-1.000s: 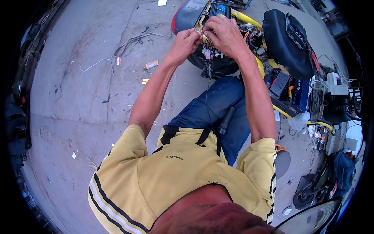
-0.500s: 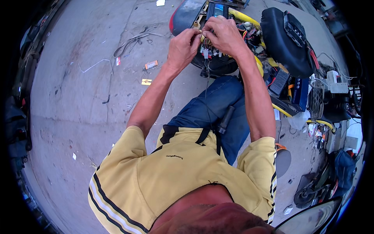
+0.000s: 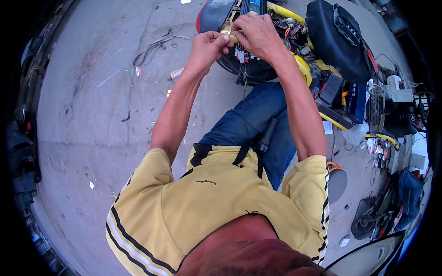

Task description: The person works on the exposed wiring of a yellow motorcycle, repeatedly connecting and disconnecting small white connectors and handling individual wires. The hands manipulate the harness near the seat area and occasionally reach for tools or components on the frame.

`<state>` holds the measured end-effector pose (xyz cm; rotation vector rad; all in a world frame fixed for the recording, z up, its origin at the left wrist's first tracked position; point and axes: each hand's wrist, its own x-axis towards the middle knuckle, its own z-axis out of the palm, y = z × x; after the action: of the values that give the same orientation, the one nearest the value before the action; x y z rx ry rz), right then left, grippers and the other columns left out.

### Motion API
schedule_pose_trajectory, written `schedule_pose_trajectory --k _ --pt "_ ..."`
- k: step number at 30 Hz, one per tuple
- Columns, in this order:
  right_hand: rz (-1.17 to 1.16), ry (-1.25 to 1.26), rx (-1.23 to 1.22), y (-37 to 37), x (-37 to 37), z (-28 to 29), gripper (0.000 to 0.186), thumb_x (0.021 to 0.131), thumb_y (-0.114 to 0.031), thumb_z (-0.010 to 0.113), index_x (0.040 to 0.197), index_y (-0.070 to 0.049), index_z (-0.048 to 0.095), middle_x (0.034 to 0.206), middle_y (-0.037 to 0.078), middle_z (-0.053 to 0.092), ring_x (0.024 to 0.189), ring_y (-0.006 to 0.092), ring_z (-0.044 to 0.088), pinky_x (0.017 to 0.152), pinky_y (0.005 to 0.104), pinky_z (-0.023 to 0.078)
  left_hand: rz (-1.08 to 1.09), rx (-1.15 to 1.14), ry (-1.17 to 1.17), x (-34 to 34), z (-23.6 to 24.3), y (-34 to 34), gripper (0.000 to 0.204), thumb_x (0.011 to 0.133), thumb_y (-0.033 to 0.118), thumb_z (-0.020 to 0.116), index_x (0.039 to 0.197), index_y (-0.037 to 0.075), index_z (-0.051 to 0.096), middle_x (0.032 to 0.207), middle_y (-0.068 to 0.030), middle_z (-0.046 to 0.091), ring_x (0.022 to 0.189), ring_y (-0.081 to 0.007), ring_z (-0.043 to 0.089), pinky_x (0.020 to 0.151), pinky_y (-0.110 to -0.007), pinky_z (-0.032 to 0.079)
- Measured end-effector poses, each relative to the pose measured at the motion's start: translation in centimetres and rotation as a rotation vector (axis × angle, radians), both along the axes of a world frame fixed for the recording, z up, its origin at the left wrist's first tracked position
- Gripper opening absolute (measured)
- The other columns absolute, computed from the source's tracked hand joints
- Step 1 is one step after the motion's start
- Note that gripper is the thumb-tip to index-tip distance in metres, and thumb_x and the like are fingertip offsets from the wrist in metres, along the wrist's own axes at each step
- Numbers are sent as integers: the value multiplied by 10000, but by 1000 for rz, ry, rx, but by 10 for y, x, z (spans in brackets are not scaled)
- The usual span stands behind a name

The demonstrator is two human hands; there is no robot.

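Note:
Both my hands are together over the exposed wiring of a partly stripped scooter with black and yellow parts. My left hand is closed, thumb against bent fingers, on a small yellow piece whose exact kind is unclear. Right beside it, my right hand has its thumb and fingertips pinched at the same spot; what they grip is hidden by the fingers. Just below hang thin wires with a white connector plug. A dark finned box with a blue label sits beyond my right hand. More bundled wires lie to its right.
A black scooter seat lies at the right. Below it are a dark blue box, a white adapter and yellow tubing. A black torch-like cylinder rests on my thigh. A grey strap lies on the concrete floor at the left.
My hands have shifted slightly left and up in the view. The left thumb now shows over the bent fingers, and the yellow piece is more visible between the hands.

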<state>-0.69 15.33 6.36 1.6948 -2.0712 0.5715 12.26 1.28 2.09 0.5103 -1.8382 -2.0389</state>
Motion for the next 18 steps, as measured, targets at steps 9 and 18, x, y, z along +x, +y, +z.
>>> schedule_pose_trajectory --k 9,18 --pt "-111 56 134 -8 3 6 108 919 -226 702 944 -126 735 888 49 728 960 245 666 903 429 399 -9 -16 4 -4 -9 4 167 1017 169 690 983 7 669 792 -13 656 657 -67 548 550 -223 425" --pt "-139 91 110 -17 10 4 95 868 -171 693 883 -107 762 783 112 735 880 272 710 867 452 386 -30 55 46 4 -16 -2 190 1024 192 688 1006 3 675 885 -43 697 703 -80 584 615 -231 487"
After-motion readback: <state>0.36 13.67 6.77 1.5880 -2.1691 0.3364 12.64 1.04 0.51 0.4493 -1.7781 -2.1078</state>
